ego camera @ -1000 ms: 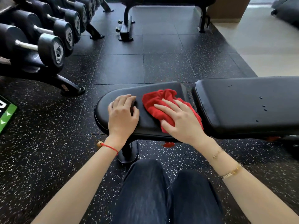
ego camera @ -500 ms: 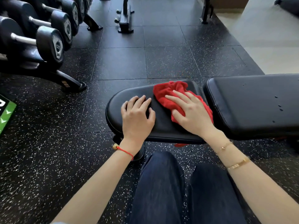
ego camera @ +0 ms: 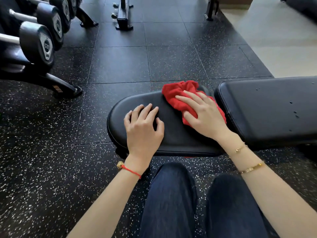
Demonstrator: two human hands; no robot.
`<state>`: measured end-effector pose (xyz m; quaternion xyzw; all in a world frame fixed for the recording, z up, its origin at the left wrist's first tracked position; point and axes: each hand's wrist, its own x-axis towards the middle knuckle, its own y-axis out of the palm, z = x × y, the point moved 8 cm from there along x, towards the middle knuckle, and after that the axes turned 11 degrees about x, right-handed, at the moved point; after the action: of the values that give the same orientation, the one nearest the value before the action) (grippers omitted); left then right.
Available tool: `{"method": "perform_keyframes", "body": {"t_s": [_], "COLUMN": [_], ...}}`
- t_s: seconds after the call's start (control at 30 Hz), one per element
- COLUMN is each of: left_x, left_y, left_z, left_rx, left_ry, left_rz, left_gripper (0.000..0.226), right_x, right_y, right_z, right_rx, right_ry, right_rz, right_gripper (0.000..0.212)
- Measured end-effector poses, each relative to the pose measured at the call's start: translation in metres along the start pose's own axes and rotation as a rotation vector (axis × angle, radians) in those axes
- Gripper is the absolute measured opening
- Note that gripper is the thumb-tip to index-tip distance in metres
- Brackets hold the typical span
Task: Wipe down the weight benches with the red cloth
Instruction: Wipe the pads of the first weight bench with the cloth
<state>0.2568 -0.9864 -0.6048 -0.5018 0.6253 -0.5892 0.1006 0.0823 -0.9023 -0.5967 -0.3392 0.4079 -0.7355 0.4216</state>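
Gym floor, bench seat pad (ego camera: 171,134): right hand (ego camera: 204,115) flat, pressing cloth (ego camera: 178,95) at far right corner; left hand (ego camera: 144,129) resting bare, fingers bent, holding nothing.

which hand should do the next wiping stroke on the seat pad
Right. The right hand already presses the red cloth flat on the seat pad; the left hand only rests there, bare.
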Motion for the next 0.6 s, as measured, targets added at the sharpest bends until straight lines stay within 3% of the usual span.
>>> {"method": "perform_keyframes", "body": {"t_s": [0.17,0.4,0.6], "left_x": [-0.001,0.0,-0.001], "left_y": [0.0,0.0,-0.002], "left_z": [0.001,0.0,-0.002], "left_rx": [-0.01,0.01,0.001], "left_ry": [-0.008,-0.003,-0.003], "left_rz": [-0.003,0.022,0.023], "left_gripper": [0.031,0.032,0.031], "right_x": [0.047,-0.01,-0.047], "right_y": [0.002,0.007,-0.02], "right_z": [-0.011,0.026,0.01], "right_rx": [-0.049,-0.021,-0.098], "right_ry": [0.168,-0.015,-0.078], "right_rz": [-0.015,0.006,-0.013], "right_gripper": [0.051,0.05,0.046]}}
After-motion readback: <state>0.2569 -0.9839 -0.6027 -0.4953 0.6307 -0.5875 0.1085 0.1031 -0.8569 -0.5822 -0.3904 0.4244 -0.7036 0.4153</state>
